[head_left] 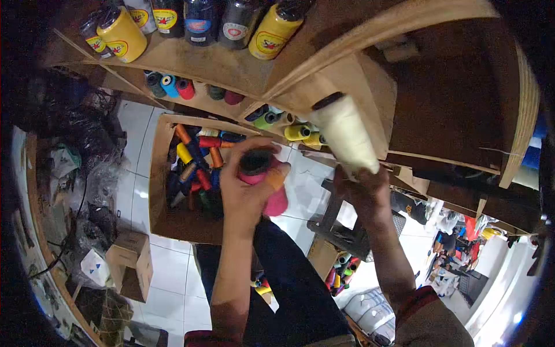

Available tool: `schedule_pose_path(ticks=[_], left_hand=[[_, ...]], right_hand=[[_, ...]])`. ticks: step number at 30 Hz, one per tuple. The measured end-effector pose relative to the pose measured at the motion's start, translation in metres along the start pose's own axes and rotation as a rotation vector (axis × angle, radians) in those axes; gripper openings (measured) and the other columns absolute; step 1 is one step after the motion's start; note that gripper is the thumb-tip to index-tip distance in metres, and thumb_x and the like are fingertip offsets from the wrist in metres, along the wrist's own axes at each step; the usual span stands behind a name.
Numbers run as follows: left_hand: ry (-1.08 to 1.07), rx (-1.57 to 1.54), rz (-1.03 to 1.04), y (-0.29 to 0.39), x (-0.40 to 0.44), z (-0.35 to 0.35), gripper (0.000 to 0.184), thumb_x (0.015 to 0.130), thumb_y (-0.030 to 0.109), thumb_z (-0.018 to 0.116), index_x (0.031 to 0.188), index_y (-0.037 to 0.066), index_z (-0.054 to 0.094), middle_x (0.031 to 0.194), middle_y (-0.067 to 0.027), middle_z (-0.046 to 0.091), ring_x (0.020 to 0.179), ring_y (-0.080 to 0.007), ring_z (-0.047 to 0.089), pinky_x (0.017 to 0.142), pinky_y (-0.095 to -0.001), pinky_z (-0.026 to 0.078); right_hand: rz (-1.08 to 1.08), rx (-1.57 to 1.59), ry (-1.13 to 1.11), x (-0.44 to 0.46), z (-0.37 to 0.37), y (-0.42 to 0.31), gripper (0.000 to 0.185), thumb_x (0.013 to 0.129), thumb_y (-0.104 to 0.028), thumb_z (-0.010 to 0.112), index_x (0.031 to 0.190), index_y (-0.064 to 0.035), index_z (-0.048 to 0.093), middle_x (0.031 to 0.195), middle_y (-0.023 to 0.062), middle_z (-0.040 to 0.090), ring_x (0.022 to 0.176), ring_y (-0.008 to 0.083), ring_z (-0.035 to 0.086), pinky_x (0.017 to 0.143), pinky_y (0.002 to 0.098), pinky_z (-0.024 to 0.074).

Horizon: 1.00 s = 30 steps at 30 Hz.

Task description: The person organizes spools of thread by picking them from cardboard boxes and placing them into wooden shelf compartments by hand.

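My left hand [240, 185] is wrapped round a pink thread cone [277, 203] with a dark end facing up. The fingers and thumb hide much of it. My right hand [365, 184] grips the lower end of a large cream thread cone [348, 136], which is tilted in front of a wooden shelf compartment. Below and left of my left hand stands an open cardboard box [191, 230] holding several thread spools [185, 153] in orange, yellow, red and dark blue.
Large labelled thread cones [276, 29] line the upper shelf [202, 68], with smaller cones [185, 88] underneath. A dark plastic stool or chair [341, 237] is near my right arm. Small carton [128, 266] and plastic bags [95, 191] are at left. Another box of spools [341, 272] stands lower right.
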<state>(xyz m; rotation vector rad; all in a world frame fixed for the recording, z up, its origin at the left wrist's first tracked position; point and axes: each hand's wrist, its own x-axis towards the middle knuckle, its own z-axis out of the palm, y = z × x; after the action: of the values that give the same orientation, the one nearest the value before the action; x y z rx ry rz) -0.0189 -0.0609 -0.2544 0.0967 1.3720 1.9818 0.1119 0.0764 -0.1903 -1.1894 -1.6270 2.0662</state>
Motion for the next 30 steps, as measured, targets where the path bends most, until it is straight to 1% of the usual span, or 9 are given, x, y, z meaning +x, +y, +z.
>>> schedule_pose_path(ticks=[2,6,9,12,14,17,22,25,30], left_hand=[[0.091,0.200,0.085,0.001,0.006,-0.012,0.039,0.063,0.002,0.075,0.099,0.006,0.061,0.091,-0.0031,0.061,0.087,-0.0130,0.058,0.079,-0.0263,0.046],[-0.073,0.145,0.131,0.028,0.006,-0.010,0.046,0.060,0.003,0.074,0.103,0.005,0.059,0.098,-0.0058,0.060,0.089,-0.0151,0.060,0.080,-0.0277,0.047],[-0.210,0.340,0.325,0.036,0.010,-0.007,0.044,0.062,0.001,0.072,0.103,0.004,0.058,0.111,-0.0089,0.056,0.089,-0.0146,0.060,0.081,-0.0278,0.047],[-0.125,0.704,0.599,0.063,0.010,0.002,0.067,0.059,0.004,0.076,0.121,0.007,0.051,0.118,-0.0118,0.053,0.088,-0.0243,0.062,0.080,-0.0324,0.049],[-0.276,0.837,0.526,0.081,0.004,0.000,0.081,0.055,0.009,0.078,0.129,0.010,0.047,0.123,-0.0151,0.052,0.113,-0.0339,0.050,0.096,-0.0381,0.040],[-0.483,0.954,0.428,0.069,0.005,-0.016,0.078,0.057,0.012,0.078,0.129,0.011,0.048,0.122,-0.0137,0.053,0.112,-0.0335,0.051,0.097,-0.0374,0.040],[-0.453,0.992,0.543,0.052,0.001,-0.029,0.061,0.068,0.028,0.074,0.121,0.011,0.051,0.113,-0.0150,0.056,0.096,-0.0355,0.059,0.079,-0.0421,0.048],[-0.482,0.961,0.326,0.054,-0.010,-0.027,0.056,0.069,0.029,0.074,0.116,0.007,0.052,0.107,-0.0168,0.059,0.094,-0.0352,0.060,0.078,-0.0411,0.048],[-0.317,0.453,0.196,0.029,-0.015,-0.042,0.043,0.075,0.021,0.070,0.109,0.000,0.054,0.088,-0.0115,0.064,0.077,-0.0205,0.063,0.070,-0.0319,0.048]], right_hand=[[-0.105,-0.102,0.005,-0.001,-0.001,-0.012,0.060,0.077,-0.045,0.058,0.107,0.0069,0.050,0.064,0.0086,0.055,0.047,0.0160,0.051,0.045,0.0269,0.0427],[-0.131,-0.016,0.022,-0.009,0.005,-0.028,0.060,0.077,-0.045,0.055,0.107,0.0067,0.050,0.061,0.0063,0.053,0.043,0.0119,0.045,0.037,0.0236,0.0349],[-0.094,-0.070,-0.008,-0.011,0.011,-0.035,0.058,0.077,-0.043,0.056,0.106,0.0060,0.050,0.060,0.0047,0.051,0.043,0.0104,0.043,0.036,0.0219,0.0316],[0.152,-0.248,-0.017,-0.015,0.007,-0.051,0.043,0.072,-0.032,0.067,0.098,0.0007,0.058,0.071,0.0034,0.055,0.055,0.0089,0.046,0.045,0.0229,0.0336],[0.145,-0.423,0.008,-0.011,0.012,-0.059,0.045,0.070,-0.038,0.071,0.091,0.0008,0.061,0.068,0.0011,0.055,0.054,0.0079,0.046,0.045,0.0225,0.0328],[0.295,-0.661,-0.298,0.006,0.008,-0.077,0.047,0.070,-0.041,0.071,0.088,0.0015,0.062,0.067,0.0012,0.054,0.056,0.0091,0.045,0.047,0.0242,0.0336],[0.184,-0.774,-0.384,0.006,0.027,-0.077,0.056,0.073,-0.056,0.063,0.074,-0.0004,0.060,0.061,0.0006,0.050,0.057,0.0131,0.046,0.051,0.0280,0.0355],[0.193,-0.822,-0.260,0.008,0.040,-0.071,0.059,0.074,-0.060,0.062,0.075,-0.0012,0.060,0.058,-0.0004,0.049,0.054,0.0118,0.046,0.049,0.0275,0.0353],[0.060,-0.502,-0.428,0.011,0.052,-0.062,0.023,0.090,-0.025,0.058,0.080,-0.0049,0.064,0.055,-0.0007,0.050,0.049,0.0047,0.045,0.044,0.0217,0.0355]])
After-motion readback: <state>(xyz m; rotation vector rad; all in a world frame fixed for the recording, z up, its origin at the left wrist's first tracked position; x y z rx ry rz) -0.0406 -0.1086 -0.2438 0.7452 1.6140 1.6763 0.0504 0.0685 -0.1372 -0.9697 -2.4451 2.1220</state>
